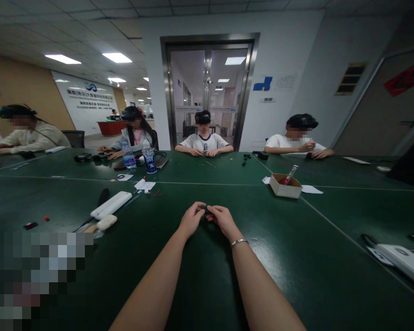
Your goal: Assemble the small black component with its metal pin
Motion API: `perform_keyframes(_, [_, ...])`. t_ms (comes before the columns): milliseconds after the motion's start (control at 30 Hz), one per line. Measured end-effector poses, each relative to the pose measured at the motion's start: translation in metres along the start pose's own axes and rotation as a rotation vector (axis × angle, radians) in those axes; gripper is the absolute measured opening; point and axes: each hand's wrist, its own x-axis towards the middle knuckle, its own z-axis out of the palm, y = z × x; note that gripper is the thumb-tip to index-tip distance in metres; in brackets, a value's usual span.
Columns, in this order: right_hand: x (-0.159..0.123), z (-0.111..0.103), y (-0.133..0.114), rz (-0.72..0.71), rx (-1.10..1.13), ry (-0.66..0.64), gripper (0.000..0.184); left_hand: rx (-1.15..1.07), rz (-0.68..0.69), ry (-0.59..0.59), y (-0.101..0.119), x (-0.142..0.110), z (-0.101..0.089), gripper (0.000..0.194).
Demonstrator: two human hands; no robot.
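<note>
Head view: left hand (192, 220) and right hand (224, 220), fingers (199, 205) curled, nearly meeting over green tabletop (279, 239); any grip cannot be told. Nearest: red strip (158, 193), beyond, left; open box (285, 190), beyond, right.

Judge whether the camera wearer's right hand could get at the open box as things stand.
Probably yes, with a stretch forward and to the right: nothing visible stands between the right hand and the box.
</note>
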Motion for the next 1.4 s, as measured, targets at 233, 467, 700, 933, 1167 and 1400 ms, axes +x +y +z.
perform_keyframes(233, [-0.001, 0.001, -0.001, 0.002, -0.008, -0.015, 0.037, -0.003, -0.039, -0.002, -0.008, 0.002, 0.001, 0.032])
perform_keyframes(467, [0.001, 0.001, -0.001, -0.002, -0.003, -0.019, 0.036, -0.014, -0.009, -0.026, -0.001, 0.0, 0.0, 0.027])
perform_keyframes(700, [0.0, 0.001, -0.001, -0.003, 0.004, -0.015, 0.034, 0.005, -0.003, -0.015, 0.0, 0.0, -0.001, 0.028])
perform_keyframes(933, [0.001, 0.0, 0.001, -0.005, 0.01, -0.023, 0.033, 0.024, -0.022, -0.009, 0.002, -0.002, -0.001, 0.029])
perform_keyframes(1167, [0.0, 0.001, -0.001, 0.006, -0.007, -0.014, 0.035, 0.013, -0.044, -0.015, 0.002, -0.002, 0.0, 0.03])
perform_keyframes(1400, [0.0, 0.001, 0.0, 0.0, -0.014, -0.023, 0.038, 0.024, -0.031, -0.02, 0.003, -0.003, -0.001, 0.029])
